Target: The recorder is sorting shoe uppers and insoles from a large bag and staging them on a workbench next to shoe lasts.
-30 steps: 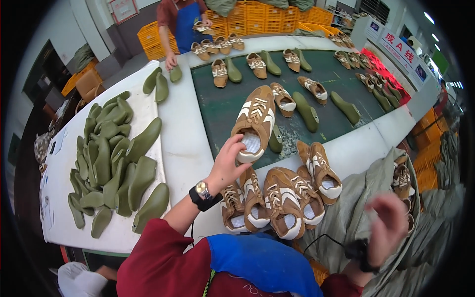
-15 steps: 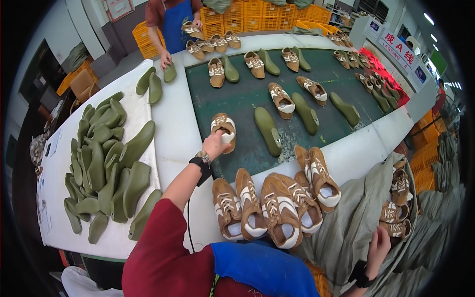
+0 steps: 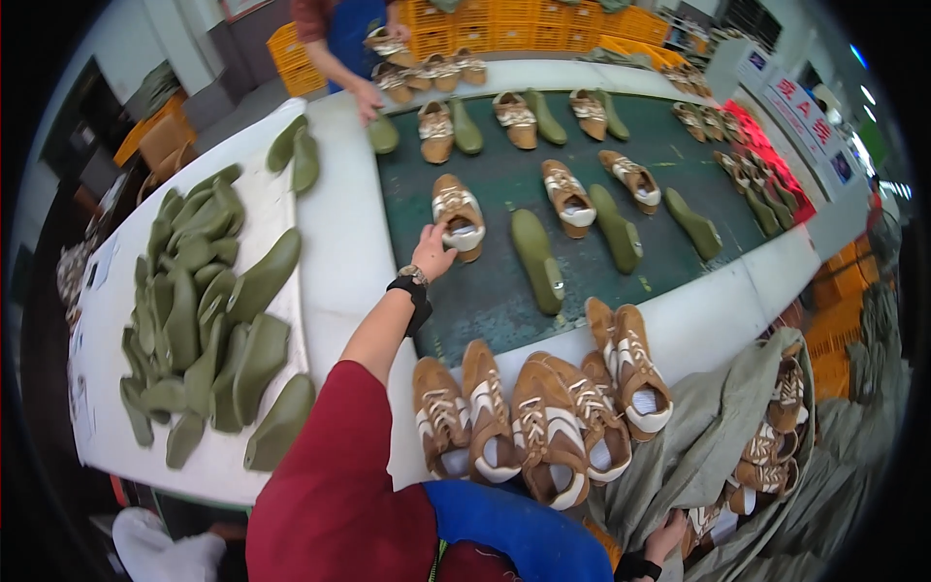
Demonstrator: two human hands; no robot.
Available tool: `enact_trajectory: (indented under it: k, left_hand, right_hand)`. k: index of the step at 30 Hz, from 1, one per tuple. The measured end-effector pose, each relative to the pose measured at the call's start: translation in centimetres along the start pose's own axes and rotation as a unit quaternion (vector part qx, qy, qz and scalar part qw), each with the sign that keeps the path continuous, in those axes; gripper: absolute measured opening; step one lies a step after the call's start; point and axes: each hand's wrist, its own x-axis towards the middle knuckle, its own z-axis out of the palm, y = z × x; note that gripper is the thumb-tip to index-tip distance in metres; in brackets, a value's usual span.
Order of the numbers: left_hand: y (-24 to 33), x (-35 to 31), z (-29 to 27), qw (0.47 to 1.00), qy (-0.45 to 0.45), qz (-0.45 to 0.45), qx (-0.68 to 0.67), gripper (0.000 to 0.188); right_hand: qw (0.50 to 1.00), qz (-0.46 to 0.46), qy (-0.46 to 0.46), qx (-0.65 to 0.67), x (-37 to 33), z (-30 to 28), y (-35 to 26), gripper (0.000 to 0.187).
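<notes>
On the green work surface (image 3: 465, 301) lies a brown-and-white lace-up sneaker (image 3: 458, 206), its heel toward me. My left hand (image 3: 433, 256) is at that heel, fingers apart, not wrapped round it. Low on the right, my right hand (image 3: 667, 536) reaches to the edge of a grey-green cloth (image 3: 693, 441), beside several more sneakers (image 3: 764, 448); its fingertips are partly hidden, so its grip is unclear. Several sneakers (image 3: 548, 427) stand on the white near edge in front of me. Green shoe lasts (image 3: 536, 260) lie beside sneakers on the green surface.
A heap of green lasts (image 3: 199, 320) covers much of the white table (image 3: 320, 378) at left. Across the table, a co-worker's hand (image 3: 367, 101) touches a last (image 3: 385, 134). Yellow crates (image 3: 504, 24) are stacked behind. A white sign (image 3: 803, 112) stands far right.
My left hand has moved the sneaker farther away and loosened from it. My right hand has come lower and closer in, and more sneakers show by the cloth. The co-worker's last has shifted right.
</notes>
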Motion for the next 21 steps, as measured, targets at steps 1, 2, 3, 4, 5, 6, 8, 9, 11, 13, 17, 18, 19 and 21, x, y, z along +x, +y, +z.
enact_trajectory:
  k: [1, 2, 3, 4, 5, 6, 8, 9, 11, 13, 17, 18, 19, 21]
  left_hand:
    - [-0.4, -2.2, -1.9, 0.999, -0.019, 0.032, 0.005, 0.053]
    - [-0.9, -5.0, -3.8, 0.997, -0.037, 0.061, 0.011, 0.049]
    - [-0.4, -8.6, -6.3, 0.996, -0.054, 0.064, 0.001, 0.047]
    - [-1.2, -12.0, -8.7, 0.995, -0.063, 0.074, 0.018, 0.050]
    - [-1.7, -16.0, -11.1, 0.992, -0.033, 0.054, 0.109, 0.053]
    - [-1.7, -18.8, -12.9, 0.980, -0.010, 0.050, 0.193, 0.057]
    - [-3.8, -25.2, -16.6, 0.951, 0.045, -0.072, 0.297, 0.070]
    - [-5.3, -28.1, -18.6, 0.924, 0.055, -0.166, 0.340, 0.078]
    - [-8.7, -32.3, -22.3, 0.881, 0.092, -0.296, 0.356, 0.084]
    - [-11.2, -34.6, -25.1, 0.846, 0.076, -0.380, 0.365, 0.085]
    - [-13.6, -33.1, -29.1, 0.825, 0.025, -0.515, 0.231, 0.083]
    - [-14.1, -32.8, -29.6, 0.828, 0.024, -0.511, 0.230, 0.083]
    - [-14.6, -32.5, -30.1, 0.833, -0.036, -0.497, 0.241, 0.082]
    - [-16.2, -32.6, -29.9, 0.838, -0.065, -0.481, 0.252, 0.078]
  right_hand:
    - [0.995, 0.068, 0.009, 0.071, 0.1, 0.8, 0.3, 0.026]
    - [0.981, 0.134, 0.014, 0.139, 0.2, 1.4, 0.6, 0.028]
    - [0.981, 0.149, -0.021, 0.123, 0.1, 1.0, 0.2, 0.031]
    - [0.983, 0.125, -0.037, 0.126, 0.0, 0.9, 0.1, 0.031]
    - [0.986, 0.126, -0.053, 0.090, -0.1, 0.9, -0.1, 0.031]
    - [0.987, 0.142, -0.058, 0.053, -0.8, 0.9, 0.0, 0.032]
    - [0.989, 0.109, -0.084, 0.050, -0.8, 1.2, 1.1, 0.035]
    - [0.987, 0.118, -0.089, 0.055, -0.7, 1.1, 1.0, 0.036]
    - [0.988, 0.095, -0.096, 0.075, -0.7, 1.7, 2.2, 0.039]
    - [0.987, 0.097, -0.115, 0.053, -0.8, 0.9, 1.1, 0.039]
    - [0.982, 0.135, -0.126, 0.030, -2.0, 1.3, 1.1, 0.040]
    - [0.980, 0.151, -0.127, 0.022, -2.3, 1.0, 0.8, 0.040]
    - [0.979, 0.157, -0.131, 0.014, -2.5, 0.7, 0.1, 0.041]
    - [0.983, 0.140, -0.116, 0.025, -2.4, 0.4, -0.5, 0.039]
